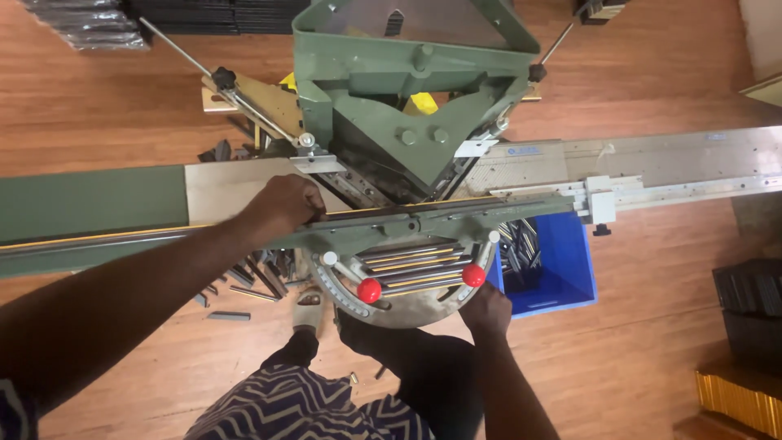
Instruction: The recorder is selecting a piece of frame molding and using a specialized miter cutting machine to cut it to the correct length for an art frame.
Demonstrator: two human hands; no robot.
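Observation:
A green cutting machine point(407, 90) stands over a long green and grey bench point(98, 200). My left hand point(285, 204) presses down on a long thin strip point(122, 236) that lies along the bench and runs under the machine's head. My right hand point(486, 310) hangs just below the round grey plate point(415, 305), beside the right red knob point(473, 275) and apart from it, fingers curled. A second red knob point(369, 290) sits to the left. Short cut strips point(415, 265) lie in the plate's slots.
A blue bin point(562, 277) with cut strips stands under the bench at right. Loose offcuts point(252, 281) litter the wooden floor. Dark stacks point(753, 314) sit at right and at top left. My foot point(308, 310) and patterned clothing show below.

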